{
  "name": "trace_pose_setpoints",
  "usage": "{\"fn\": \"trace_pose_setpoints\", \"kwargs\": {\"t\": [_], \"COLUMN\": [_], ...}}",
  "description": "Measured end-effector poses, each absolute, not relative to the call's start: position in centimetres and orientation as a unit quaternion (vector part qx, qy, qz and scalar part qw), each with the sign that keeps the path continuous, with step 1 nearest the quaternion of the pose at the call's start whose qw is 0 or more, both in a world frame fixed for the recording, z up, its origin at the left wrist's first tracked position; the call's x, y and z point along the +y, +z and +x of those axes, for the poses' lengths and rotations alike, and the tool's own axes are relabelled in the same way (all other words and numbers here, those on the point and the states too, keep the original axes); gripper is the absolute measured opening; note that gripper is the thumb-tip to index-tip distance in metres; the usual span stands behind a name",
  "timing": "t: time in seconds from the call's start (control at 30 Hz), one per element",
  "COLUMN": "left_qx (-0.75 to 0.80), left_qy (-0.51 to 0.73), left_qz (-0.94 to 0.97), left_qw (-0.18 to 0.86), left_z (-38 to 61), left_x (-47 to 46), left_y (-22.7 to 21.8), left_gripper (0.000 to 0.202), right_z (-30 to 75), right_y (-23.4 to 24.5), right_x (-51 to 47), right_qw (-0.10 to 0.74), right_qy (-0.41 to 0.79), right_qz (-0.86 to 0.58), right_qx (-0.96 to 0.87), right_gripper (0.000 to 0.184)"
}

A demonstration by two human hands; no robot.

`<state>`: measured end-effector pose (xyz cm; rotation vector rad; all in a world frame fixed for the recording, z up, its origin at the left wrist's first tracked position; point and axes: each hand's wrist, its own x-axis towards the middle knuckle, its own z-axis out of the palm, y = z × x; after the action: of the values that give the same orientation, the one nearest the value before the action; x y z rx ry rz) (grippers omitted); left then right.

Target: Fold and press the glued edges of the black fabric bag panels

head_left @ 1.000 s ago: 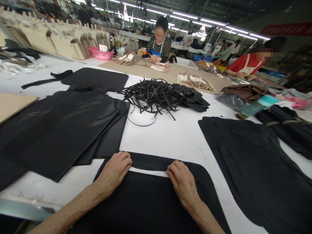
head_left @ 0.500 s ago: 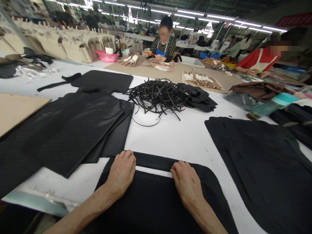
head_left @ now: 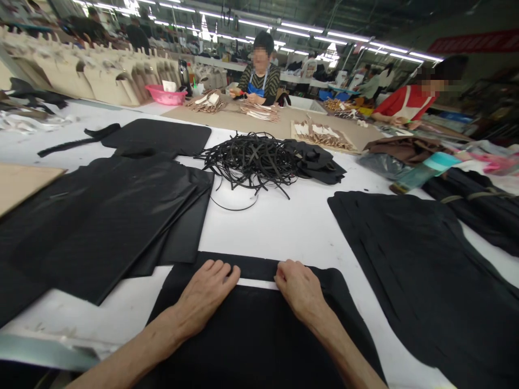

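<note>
A black leather-like panel [head_left: 243,335] with rounded far corners lies on the white table right in front of me. Along its far side runs a black band [head_left: 257,268], with a narrow white gap between it and the large black area nearer me. My left hand [head_left: 208,292] rests at the left end of the gap, its fingers curled onto the band and thumb side facing right. At the gap's right end, my right hand [head_left: 300,289] has its fingers bent and drawn together on the band. The fingertips of both hands are partly hidden.
Black sheets [head_left: 97,216] are stacked at left, and more black panels [head_left: 405,259] at right. A tangle of thin black strips [head_left: 249,161] lies ahead. Farther right is a teal-lidded bottle [head_left: 421,172]. Two people sit across the table, near a pink basket [head_left: 166,96].
My hands have come closer together along the band, the left sliding right and the right slightly left. The whole view has shifted, so the surroundings appear farther left.
</note>
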<state>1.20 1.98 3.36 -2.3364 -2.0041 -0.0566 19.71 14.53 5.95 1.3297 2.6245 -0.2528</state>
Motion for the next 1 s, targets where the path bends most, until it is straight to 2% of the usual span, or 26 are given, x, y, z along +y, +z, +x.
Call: {"fn": "trace_pose_setpoints", "kwargs": {"t": [0.1,0.4,0.67,0.8,1.0], "left_qx": [-0.577,-0.605,-0.62,-0.665,-0.74], "left_qy": [0.024,0.107,0.057,0.043,0.027], "left_qz": [-0.814,-0.785,-0.78,-0.74,-0.67], "left_qw": [0.063,0.073,0.064,0.092,0.051], "left_z": [1.1,3.2,0.1,-1.6,-0.9], "left_x": [2.2,3.4,0.5,-1.8,-1.9], "left_y": [3.5,3.9,3.0,2.5,4.1], "left_gripper": [0.057,0.065,0.05,0.051,0.049], "right_z": [19.7,20.1,20.7,20.5,19.2], "right_y": [6.1,5.8,5.8,5.7,5.7], "right_x": [14.7,14.7,14.5,14.2,12.9], "right_qw": [0.097,0.084,0.056,0.038,0.041], "right_qy": [-0.09,-0.103,-0.124,-0.122,-0.108], "right_qz": [0.458,0.46,0.458,0.449,0.416], "right_qx": [0.879,0.878,0.879,0.884,0.902], "right_gripper": [0.019,0.015,0.014,0.014,0.015]}}
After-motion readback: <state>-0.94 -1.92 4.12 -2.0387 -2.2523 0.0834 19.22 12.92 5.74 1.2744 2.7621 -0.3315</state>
